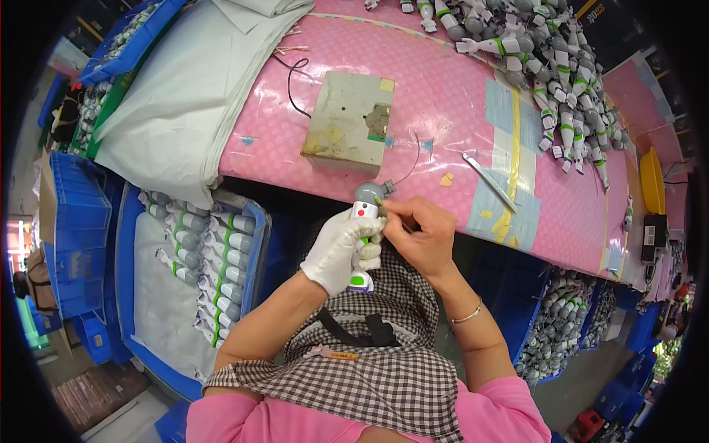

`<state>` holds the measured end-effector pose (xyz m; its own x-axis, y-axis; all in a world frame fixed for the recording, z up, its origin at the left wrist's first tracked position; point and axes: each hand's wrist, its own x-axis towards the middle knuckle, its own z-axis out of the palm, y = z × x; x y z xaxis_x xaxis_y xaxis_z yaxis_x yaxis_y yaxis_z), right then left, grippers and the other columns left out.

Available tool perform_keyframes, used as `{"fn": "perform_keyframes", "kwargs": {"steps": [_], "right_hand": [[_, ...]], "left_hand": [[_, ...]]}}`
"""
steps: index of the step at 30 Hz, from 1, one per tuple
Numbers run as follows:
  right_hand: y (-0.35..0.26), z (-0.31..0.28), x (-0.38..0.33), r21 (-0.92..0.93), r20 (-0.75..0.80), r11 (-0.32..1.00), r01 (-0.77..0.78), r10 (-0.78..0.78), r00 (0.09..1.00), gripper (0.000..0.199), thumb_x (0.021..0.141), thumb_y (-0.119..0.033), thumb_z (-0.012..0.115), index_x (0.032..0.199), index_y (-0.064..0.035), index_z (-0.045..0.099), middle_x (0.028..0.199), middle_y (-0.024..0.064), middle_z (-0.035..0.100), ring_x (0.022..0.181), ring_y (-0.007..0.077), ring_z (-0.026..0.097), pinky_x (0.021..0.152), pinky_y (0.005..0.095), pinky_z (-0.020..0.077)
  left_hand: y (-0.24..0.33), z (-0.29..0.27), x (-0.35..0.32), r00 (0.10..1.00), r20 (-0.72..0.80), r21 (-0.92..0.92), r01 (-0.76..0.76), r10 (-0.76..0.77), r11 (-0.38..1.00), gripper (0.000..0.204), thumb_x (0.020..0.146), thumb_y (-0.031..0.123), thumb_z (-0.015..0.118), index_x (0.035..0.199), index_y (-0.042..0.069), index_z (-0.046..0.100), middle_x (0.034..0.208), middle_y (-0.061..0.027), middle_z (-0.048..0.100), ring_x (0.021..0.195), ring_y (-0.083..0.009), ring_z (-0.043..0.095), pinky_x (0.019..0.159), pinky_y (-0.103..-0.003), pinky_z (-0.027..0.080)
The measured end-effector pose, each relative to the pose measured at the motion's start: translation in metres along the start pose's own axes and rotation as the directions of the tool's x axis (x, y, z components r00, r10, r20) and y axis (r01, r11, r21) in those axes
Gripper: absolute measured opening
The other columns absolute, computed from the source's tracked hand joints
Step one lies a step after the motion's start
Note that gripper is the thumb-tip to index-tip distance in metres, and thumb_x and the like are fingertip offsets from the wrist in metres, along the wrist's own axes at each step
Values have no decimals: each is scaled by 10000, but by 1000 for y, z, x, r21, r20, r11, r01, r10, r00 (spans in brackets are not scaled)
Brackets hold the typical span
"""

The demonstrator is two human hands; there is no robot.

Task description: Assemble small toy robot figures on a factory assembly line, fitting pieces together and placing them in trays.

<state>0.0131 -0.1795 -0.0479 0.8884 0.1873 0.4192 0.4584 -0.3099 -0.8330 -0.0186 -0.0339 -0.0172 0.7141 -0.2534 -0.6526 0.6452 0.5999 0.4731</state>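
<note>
A white, green and purple toy arm with a round grey end and a small red dot stands upright in front of my chest, near the table's front edge. My left hand, in a white glove, is wrapped round its middle. Its lower end sticks out below the glove. My right hand is bare, and its thumb and forefinger are pinched together against the upper right side of the toy arm. Whatever lies between those fingertips is too small or hidden to make out.
On the pink-covered table stand a grey metal box with a cable and a slim silver tool. Many toy arms are heaped at the far right. A lined blue crate at my left holds rows of them; another crate sits below right.
</note>
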Motion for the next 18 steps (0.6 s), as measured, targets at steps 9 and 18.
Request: {"fn": "perform_keyframes", "kwargs": {"steps": [9, 18], "right_hand": [[3, 0, 2, 78, 21, 997, 5, -7, 1000, 124, 736, 36, 662, 854, 6, 685, 651, 27, 622, 524, 36, 505, 461, 196, 379], [3, 4, 2, 94, -6, 996, 12, -11, 1000, 124, 736, 40, 661, 853, 5, 689, 645, 28, 619, 526, 36, 499, 464, 192, 374]], "left_hand": [[0, -3, 2, 1000, 19, -4, -16, 16, 1000, 90, 829, 92, 577, 848, 95, 489, 641, 17, 426, 443, -57, 322, 413, -216, 261], [1, -4, 0, 1000, 11, 0, -15, 15, 1000, 116, 819, 89, 591, 845, 97, 478, 637, 14, 419, 438, -55, 320, 406, -217, 256]]}}
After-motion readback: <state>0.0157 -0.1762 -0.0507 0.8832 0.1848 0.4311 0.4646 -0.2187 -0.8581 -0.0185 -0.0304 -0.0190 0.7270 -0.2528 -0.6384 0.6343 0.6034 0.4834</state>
